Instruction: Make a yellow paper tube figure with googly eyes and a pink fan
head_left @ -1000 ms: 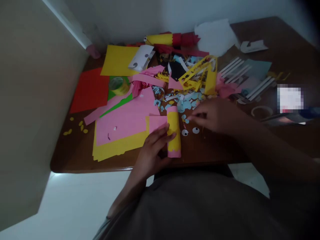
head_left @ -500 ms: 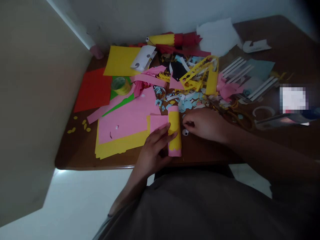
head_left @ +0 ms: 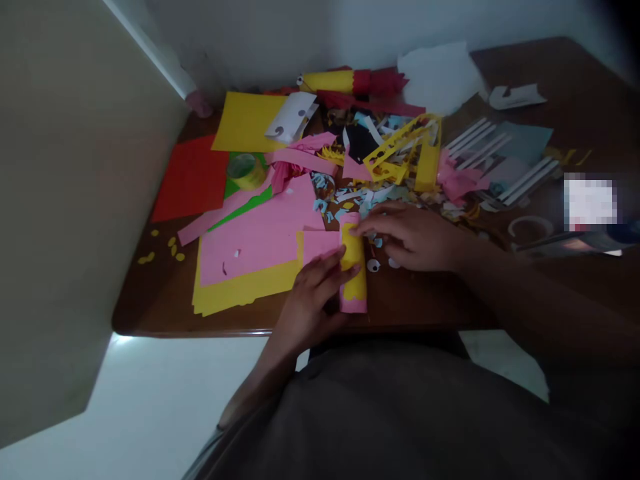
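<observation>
A pink paper tube with a yellow band (head_left: 353, 280) lies on the brown table (head_left: 430, 303) near its front edge. My left hand (head_left: 313, 297) grips the tube's left side, fingers curled round it. My right hand (head_left: 415, 237) reaches in from the right, its fingertips pinched together at the tube's upper end; whether they hold a small piece I cannot make out. Two white paper eyes (head_left: 373, 265) lie just right of the tube, under my right hand.
Pink and yellow sheets (head_left: 250, 257) lie left of the tube, a red sheet (head_left: 193, 177) and a tape roll (head_left: 244, 170) beyond. Blue scraps, a yellow cut-out strip (head_left: 400, 150) and white paper rolls (head_left: 500, 160) litter the middle and right. A wall stands at left.
My right hand has moved left from the paper eyes up to the tube's top end. The left hand has kept its hold on the tube.
</observation>
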`<state>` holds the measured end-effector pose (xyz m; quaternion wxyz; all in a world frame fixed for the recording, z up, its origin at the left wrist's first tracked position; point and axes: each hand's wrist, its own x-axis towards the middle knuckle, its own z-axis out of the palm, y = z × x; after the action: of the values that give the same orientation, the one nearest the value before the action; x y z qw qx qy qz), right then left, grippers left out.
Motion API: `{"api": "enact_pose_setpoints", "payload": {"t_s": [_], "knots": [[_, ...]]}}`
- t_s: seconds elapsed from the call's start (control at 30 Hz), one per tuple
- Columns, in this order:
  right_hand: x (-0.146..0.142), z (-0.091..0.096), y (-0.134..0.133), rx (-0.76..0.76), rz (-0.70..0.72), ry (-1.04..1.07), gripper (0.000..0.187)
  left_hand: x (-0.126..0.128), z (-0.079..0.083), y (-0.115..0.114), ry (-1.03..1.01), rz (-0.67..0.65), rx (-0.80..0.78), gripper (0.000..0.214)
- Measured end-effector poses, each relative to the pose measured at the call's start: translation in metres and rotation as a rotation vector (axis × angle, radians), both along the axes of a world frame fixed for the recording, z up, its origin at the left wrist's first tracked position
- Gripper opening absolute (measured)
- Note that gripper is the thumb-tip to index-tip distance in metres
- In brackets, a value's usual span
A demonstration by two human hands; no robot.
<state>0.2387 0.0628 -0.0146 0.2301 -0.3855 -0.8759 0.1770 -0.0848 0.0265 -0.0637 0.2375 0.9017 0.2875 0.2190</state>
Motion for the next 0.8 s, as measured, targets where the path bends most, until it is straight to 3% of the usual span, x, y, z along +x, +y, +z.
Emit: {"api": "enact_pose_setpoints", "payload": {"t_s": [0.3,0.8], "knots": [[-0.010,-0.006,-0.006,0.065,-0.057,-0.136,0.065,-0.001,-0.001,0.001,0.018,-0.026,-0.016,0.097],[-0.012,-0.013,-0.002,0.093,-0.004,-0.079,0.062,0.003,0.001,0.001,0.019,-0.027,0.004,0.091]]}}
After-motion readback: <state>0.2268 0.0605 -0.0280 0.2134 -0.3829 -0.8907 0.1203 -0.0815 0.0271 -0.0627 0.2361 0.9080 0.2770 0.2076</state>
